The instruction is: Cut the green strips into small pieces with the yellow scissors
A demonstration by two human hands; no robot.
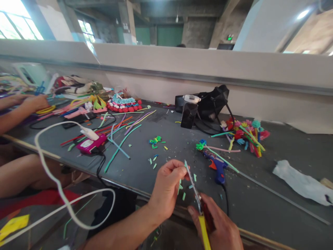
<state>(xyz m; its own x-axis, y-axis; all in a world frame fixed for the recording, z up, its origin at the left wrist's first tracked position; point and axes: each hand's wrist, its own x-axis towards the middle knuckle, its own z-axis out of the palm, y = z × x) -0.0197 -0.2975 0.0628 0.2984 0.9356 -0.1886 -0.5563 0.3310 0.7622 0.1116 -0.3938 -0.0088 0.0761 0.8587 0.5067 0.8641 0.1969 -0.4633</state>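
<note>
Near the table's front edge, my left hand (166, 185) pinches a light green pipe cleaner (180, 185), mostly covered by the fingers. My right hand (221, 224) is wrapped round scissors (203, 231) with a yellow handle. Their blades point away from me and meet the left fingertips; whether they are parted is unclear. Short light green cut pieces (184, 196) lie beneath the hands. Beyond them is a small heap of green and blue snippets (155, 140). A blue glue gun (220, 166) lies right of my left hand, beside a small green and blue pipe-cleaner tuft (201, 144).
Loose pipe cleaners (122, 149) and a magenta box (91, 143) with a white plug lie left. A white cable (41, 156) loops in front. At the back are a lidded cup (191, 100), black bag (215, 100) and colourful flowers (247, 133). Another person's hands (33, 102) work far left.
</note>
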